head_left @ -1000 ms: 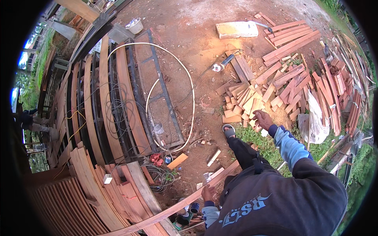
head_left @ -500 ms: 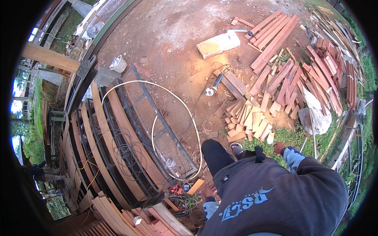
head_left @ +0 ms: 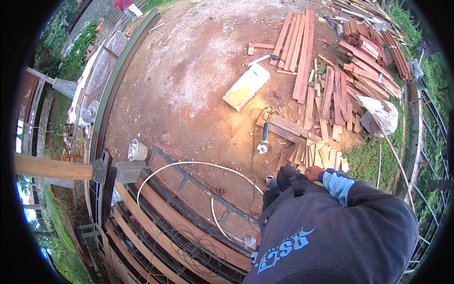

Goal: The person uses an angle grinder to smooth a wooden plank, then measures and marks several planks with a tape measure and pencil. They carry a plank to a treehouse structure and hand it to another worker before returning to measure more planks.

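Observation:
My right hand (head_left: pixel 313 173) hangs in front of my body with its fingers curled, and no object shows in it. Just beyond it lies a pile of short, pale wood pieces (head_left: pixel 323 154), apparently not touched. Only a sliver of my left hand (head_left: pixel 258 239) shows beside my jacket, so its fingers are hidden. A corded angle grinder (head_left: pixel 265 132) rests on the dirt by some reddish planks (head_left: pixel 283 127), its disc toward me. Farther off lies a white slab (head_left: pixel 247 87) dusted with orange sawdust.
Long boards (head_left: pixel 302 52) and loose planks (head_left: pixel 340 97) fill the right side, near a plastic sheet (head_left: pixel 379 116). A pale hose (head_left: pixel 208 163) loops over a dark metal frame (head_left: pixel 187 175). Planks with coiled wire (head_left: pixel 189 244), a post and a bucket (head_left: pixel 137 150) stand left. A person (head_left: pixel 127 7) is far back.
My view has swung to the left and my body has moved forward toward the wood pile. My right hand has come closer to the short pieces; my left has mostly gone behind my jacket.

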A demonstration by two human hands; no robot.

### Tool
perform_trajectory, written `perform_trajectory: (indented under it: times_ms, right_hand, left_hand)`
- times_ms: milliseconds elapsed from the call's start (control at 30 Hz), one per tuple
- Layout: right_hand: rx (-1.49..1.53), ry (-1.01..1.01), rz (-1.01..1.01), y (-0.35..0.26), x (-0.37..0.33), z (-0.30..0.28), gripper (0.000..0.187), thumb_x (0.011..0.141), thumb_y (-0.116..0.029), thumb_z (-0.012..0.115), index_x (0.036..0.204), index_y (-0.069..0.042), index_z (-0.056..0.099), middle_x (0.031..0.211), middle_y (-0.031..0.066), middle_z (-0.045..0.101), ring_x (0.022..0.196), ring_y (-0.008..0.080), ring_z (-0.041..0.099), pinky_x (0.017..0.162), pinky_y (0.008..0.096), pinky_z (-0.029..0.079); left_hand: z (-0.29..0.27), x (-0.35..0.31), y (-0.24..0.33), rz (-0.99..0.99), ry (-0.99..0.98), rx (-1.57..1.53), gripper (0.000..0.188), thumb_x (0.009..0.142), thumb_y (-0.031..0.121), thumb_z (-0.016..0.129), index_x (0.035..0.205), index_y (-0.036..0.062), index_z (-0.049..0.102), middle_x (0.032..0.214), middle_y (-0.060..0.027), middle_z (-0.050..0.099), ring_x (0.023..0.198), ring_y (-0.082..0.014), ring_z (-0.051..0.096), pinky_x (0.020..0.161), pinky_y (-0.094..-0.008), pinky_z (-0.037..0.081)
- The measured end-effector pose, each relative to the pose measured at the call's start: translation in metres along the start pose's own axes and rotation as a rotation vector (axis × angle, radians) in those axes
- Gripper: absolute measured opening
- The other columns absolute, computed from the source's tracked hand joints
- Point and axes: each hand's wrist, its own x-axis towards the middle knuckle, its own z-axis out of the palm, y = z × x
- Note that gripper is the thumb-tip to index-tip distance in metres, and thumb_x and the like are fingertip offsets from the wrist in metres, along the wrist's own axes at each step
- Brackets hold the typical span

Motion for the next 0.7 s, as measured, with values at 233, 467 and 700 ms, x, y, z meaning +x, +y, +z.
perform_trajectory:
  times_ms: [233, 467, 700]
  right_hand:
    - [0.225, -0.188, 0.059, -0.096, 0.038, -0.044, 0.052, 0.098, -0.043, 0.024, 0.127, -0.01, 0.049, 0.125, 0.0289, 0.051, 0.121, 0.0426, 0.045, 0.103, 0.0479, 0.034]
    - [0.275, -0.209, 0.011, -0.196, 0.138, -0.072, 0.073, 0.092, -0.059, 0.025, 0.122, 0.0, 0.054, 0.122, 0.0292, 0.053, 0.118, 0.0428, 0.048, 0.1, 0.0461, 0.036]
    - [0.267, -0.178, 0.178, -0.241, 0.305, -0.048, 0.075, 0.089, -0.061, 0.029, 0.118, 0.001, 0.058, 0.119, 0.0282, 0.056, 0.118, 0.0413, 0.049, 0.101, 0.0447, 0.037]
  left_hand:
    - [-0.03, 0.067, 0.181, 0.201, -0.028, 0.127, 0.042, 0.09, 0.04, 0.048, 0.101, 0.0013, 0.057, 0.092, -0.0205, 0.064, 0.079, -0.0275, 0.062, 0.068, -0.0368, 0.047]
    - [-0.026, 0.149, 0.266, 0.101, -0.072, 0.214, 0.046, 0.09, 0.043, 0.046, 0.099, 0.0003, 0.059, 0.092, -0.0215, 0.064, 0.081, -0.0297, 0.062, 0.07, -0.0381, 0.047]
    - [-0.021, 0.226, 0.402, 0.003, -0.118, 0.414, 0.049, 0.09, 0.045, 0.044, 0.098, -0.0008, 0.06, 0.091, -0.0224, 0.064, 0.082, -0.0319, 0.061, 0.072, -0.0395, 0.046]
